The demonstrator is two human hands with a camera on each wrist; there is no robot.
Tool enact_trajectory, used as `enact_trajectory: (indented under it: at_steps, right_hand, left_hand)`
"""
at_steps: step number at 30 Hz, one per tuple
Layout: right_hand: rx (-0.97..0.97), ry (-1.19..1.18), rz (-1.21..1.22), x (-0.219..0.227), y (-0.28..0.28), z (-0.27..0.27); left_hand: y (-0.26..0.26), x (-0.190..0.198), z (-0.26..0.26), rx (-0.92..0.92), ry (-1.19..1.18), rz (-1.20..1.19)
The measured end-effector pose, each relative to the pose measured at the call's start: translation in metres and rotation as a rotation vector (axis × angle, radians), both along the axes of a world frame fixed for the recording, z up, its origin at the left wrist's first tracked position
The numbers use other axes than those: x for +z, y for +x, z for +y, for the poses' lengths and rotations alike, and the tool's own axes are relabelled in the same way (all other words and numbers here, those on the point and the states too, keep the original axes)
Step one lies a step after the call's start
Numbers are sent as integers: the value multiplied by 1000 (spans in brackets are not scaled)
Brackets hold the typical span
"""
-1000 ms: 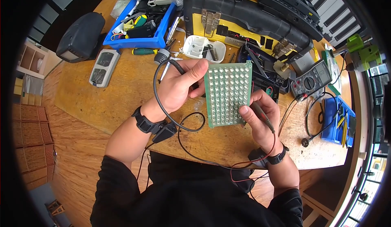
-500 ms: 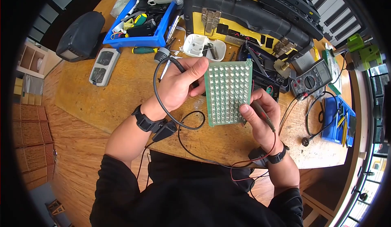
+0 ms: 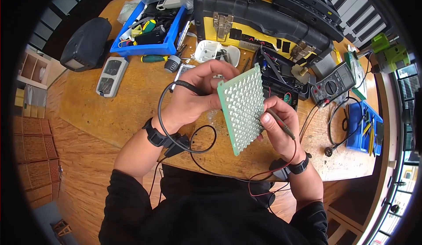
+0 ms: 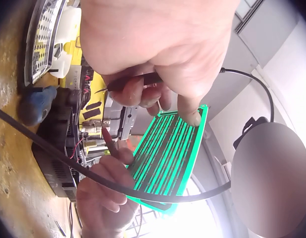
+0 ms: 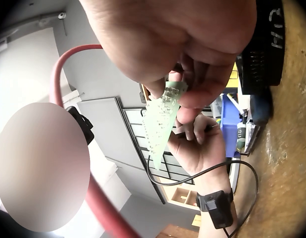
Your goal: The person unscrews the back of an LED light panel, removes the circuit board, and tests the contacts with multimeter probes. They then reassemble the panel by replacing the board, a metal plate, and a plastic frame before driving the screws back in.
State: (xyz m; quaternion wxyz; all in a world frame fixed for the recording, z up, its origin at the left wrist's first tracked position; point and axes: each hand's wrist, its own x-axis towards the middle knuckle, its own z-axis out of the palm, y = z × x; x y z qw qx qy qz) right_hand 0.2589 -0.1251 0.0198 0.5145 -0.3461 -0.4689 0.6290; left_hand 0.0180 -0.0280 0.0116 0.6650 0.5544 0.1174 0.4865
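A green circuit board with rows of clear LEDs is held up tilted over the workbench. My left hand has its thumb at the board's upper left edge. Its curled fingers also hold a black test probe, whose thin tip shows in the left wrist view. My right hand pinches the board's right edge and keeps a red test probe in its fingers. Striped traces cover the board's back in the left wrist view. Part of the left fingers is hidden behind the board in the head view.
A multimeter lies at the right, near a blue tray of tools. Behind stands a black and yellow toolbox, with a white container before it. Another blue tray is back left. Test leads loop across the bench front.
The board has turned from facing the head camera to a steep slant, its lower left corner dropping. My left thumb has come down to the board's edge; the right hand has barely moved.
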Motion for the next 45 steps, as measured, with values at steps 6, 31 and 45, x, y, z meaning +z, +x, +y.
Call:
enact_trajectory:
  at_steps: [6,31,45]
  right_hand:
    - [76,-56,-84,3,-1,1]
    - [-102,263,15,12,15,5]
    - [-92,340,-172,-9,6,5]
  left_hand:
    - [-9,10,5,-73,11,-79]
    - [-14,32,-1,-165,189,739]
    - [-17,29,6,-313,-121,693]
